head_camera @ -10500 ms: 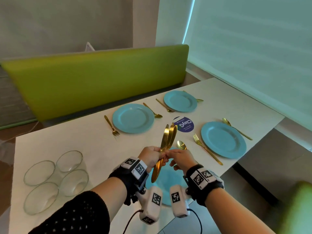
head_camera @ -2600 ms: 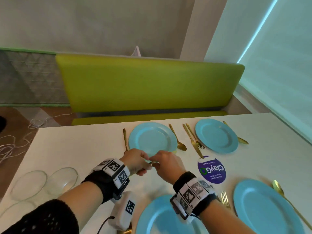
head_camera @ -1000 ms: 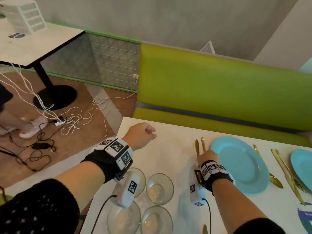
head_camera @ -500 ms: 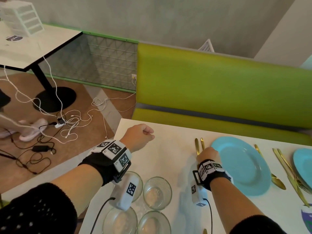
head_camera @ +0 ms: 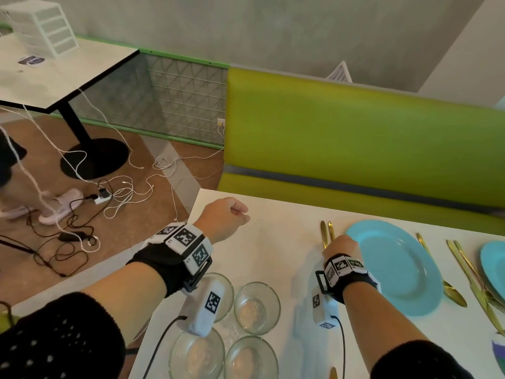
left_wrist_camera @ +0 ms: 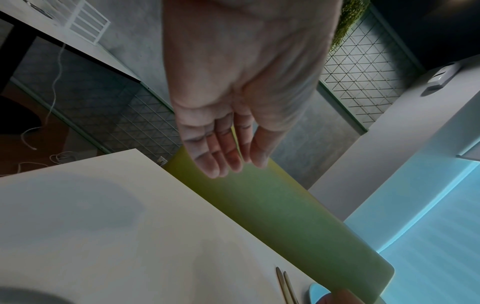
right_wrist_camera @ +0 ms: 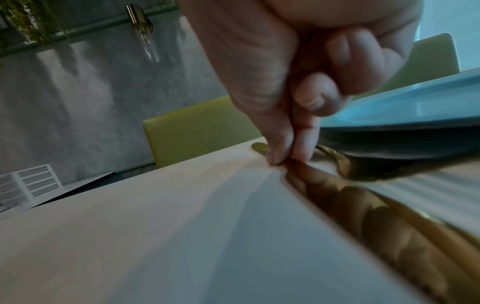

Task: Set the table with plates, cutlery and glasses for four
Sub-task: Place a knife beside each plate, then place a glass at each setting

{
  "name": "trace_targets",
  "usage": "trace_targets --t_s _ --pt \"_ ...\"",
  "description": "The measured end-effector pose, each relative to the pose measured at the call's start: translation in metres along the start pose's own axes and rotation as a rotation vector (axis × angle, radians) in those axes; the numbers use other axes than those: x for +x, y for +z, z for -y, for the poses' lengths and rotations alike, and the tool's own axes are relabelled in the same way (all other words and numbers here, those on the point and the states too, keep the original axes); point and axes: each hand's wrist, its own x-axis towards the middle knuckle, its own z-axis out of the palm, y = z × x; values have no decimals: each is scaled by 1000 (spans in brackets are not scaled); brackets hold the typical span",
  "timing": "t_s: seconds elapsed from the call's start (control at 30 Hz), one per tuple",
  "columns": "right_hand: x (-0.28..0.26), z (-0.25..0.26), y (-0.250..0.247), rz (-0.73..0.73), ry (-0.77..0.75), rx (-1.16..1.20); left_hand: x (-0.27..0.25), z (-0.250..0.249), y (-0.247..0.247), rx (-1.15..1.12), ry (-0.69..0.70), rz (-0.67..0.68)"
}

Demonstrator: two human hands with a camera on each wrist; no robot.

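Note:
In the head view my right hand (head_camera: 338, 243) is down on the white table (head_camera: 273, 242), just left of a blue plate (head_camera: 396, 269). Two gold handles, a knife (head_camera: 323, 233) and a fork (head_camera: 331, 231), stick out beyond it. The right wrist view shows thumb and forefinger (right_wrist_camera: 284, 162) pinching the flat gold knife (right_wrist_camera: 363, 205), which lies on the table with the fork (right_wrist_camera: 337, 160) beside it at the plate's rim (right_wrist_camera: 405, 107). My left hand (head_camera: 232, 212) hovers over the far left corner, fingers relaxed (left_wrist_camera: 228, 164), holding nothing. Several clear glasses (head_camera: 257, 307) stand grouped near me.
A gold spoon (head_camera: 448, 285) lies right of the plate, then a knife and fork (head_camera: 470, 272) beside a second blue plate (head_camera: 494, 269). A green bench (head_camera: 355, 138) runs behind the table. Cables (head_camera: 117, 195) litter the floor at left, near another table (head_camera: 54, 77).
2.6 s ago both hands held a knife together above the table. Over the last second my right hand has stayed at the cutlery left of the plate; the left hand has barely moved.

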Motion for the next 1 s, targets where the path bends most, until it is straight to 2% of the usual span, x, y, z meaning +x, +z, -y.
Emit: trace_targets --t_s 0.6,0.8,0.9,1.0 --pt "-15 -5 -12 -14 -35 41 -19 2 -3 -1 -10 -43" --pt "-59 -26 -43 -16 -129 -70 -54 1 -12 30 47 -87" --pt "-97 -41 -53 19 -172 -128 -83 5 -17 59 70 -148" --pt "-142 -53 -51 81 -223 -102 -114 19 -25 82 33 -196"
